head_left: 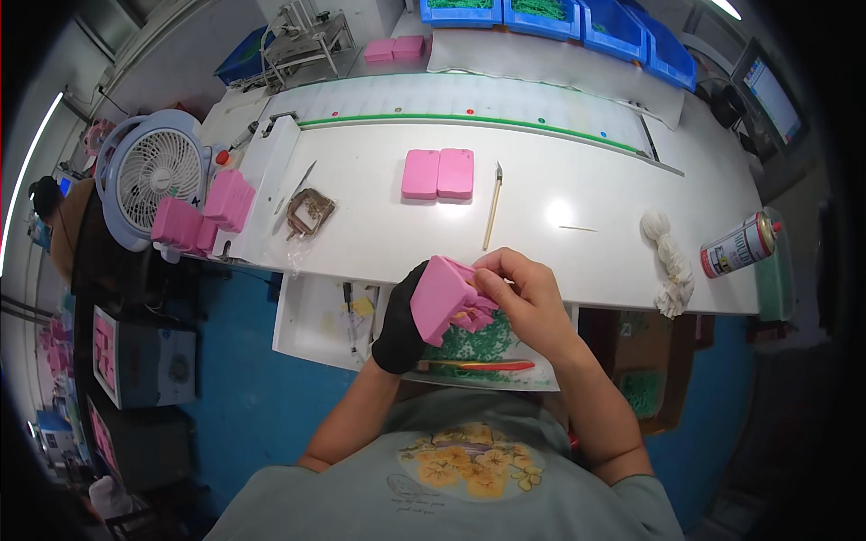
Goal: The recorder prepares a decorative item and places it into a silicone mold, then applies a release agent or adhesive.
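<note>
Pink rubber mould (437,302) held between my hands.
My black-gloved left hand (397,326) clasps its back, apparently bracing it while my right hand (525,293) pinches its edge; beneath my fingers, the open drawer (293,320) probably catches green crumbs (478,347).

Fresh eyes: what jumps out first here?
The bright pink piece in the black-gloved left hand, with the right hand at its edge, above an open drawer holding green bits. Then two pink blocks side by side on the white table beyond, and the fan at left.
</note>
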Motion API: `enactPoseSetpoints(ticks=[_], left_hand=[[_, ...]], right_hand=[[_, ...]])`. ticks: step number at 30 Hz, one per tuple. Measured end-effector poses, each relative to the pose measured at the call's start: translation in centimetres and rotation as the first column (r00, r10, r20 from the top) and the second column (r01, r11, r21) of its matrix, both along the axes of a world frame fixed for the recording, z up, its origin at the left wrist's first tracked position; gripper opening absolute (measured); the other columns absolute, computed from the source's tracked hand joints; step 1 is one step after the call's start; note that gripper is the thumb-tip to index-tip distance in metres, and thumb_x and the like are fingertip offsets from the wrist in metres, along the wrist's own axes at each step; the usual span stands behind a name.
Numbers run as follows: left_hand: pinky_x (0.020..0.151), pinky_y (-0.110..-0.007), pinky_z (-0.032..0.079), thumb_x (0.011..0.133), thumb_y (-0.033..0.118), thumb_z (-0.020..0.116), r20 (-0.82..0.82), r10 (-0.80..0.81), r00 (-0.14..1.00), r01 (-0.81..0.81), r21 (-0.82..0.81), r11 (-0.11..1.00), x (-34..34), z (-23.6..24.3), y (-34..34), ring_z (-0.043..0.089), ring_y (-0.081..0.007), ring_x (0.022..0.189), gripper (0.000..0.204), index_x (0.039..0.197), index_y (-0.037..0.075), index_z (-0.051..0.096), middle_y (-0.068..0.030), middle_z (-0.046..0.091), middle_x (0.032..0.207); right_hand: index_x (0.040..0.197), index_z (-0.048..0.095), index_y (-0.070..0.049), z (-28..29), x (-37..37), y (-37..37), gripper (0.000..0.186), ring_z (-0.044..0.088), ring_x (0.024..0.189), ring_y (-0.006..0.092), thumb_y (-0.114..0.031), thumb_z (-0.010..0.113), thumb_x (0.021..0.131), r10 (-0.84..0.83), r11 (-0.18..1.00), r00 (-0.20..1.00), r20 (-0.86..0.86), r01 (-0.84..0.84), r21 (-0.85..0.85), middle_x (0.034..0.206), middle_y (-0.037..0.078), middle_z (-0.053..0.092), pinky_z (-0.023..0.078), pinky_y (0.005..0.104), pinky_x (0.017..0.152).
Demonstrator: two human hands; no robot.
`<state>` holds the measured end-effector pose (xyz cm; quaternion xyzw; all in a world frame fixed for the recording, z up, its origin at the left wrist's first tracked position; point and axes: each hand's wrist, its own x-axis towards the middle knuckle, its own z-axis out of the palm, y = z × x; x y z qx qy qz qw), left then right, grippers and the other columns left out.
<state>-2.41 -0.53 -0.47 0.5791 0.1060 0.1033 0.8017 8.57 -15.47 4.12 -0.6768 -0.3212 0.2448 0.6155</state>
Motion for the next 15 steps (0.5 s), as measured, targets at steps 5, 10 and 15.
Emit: enactPoseSetpoints(ticks=[5, 10, 15], left_hand=[[0.076, -0.027, 0.053, 0.095, 0.023, 0.057, 0.117, 0.123, 0.986, -0.146, 0.217, 0.965, 0.1, -1.1, 0.3, 0.064, -0.0131, 0.088, 0.029, 0.113, 0.001, 0.059, -0.0051, 0.064, 0.100], [0.068, -0.027, 0.053, 0.094, 0.021, 0.059, 0.069, 0.080, 0.994, -0.084, 0.066, 0.994, -0.2, -0.4, 0.5, 0.064, -0.0135, 0.084, 0.029, 0.114, 0.000, 0.057, -0.0060, 0.065, 0.097], [0.074, -0.027, 0.054, 0.094, 0.023, 0.059, 0.082, 0.031, 0.996, -0.030, -0.010, 0.999, -0.2, -0.3, 0.4, 0.063, -0.0148, 0.090, 0.041, 0.127, 0.000, 0.049, -0.0089, 0.060, 0.109]], right_hand=[[0.094, 0.063, 0.003, 1.3, -1.0, 0.8, 0.017, 0.059, 0.067, 0.0127, -0.013, 0.058, 0.096, -0.043, 0.999, 0.981, 0.192, 0.041, 0.014, 0.077, 0.010, 0.065, 0.048, 0.0284, 0.061], [0.095, 0.063, 0.003, 1.1, -1.6, 0.3, 0.017, 0.058, 0.065, 0.0127, -0.013, 0.058, 0.096, -0.060, 0.998, 0.990, 0.130, 0.063, -0.018, 0.076, 0.010, 0.065, 0.047, 0.0281, 0.060], [0.098, 0.064, 0.003, 0.7, -0.6, 0.6, 0.017, 0.057, 0.067, 0.0104, -0.013, 0.057, 0.097, -0.001, 1.000, 0.999, -0.036, 0.001, -0.002, 0.078, 0.010, 0.067, 0.047, 0.0269, 0.062]])
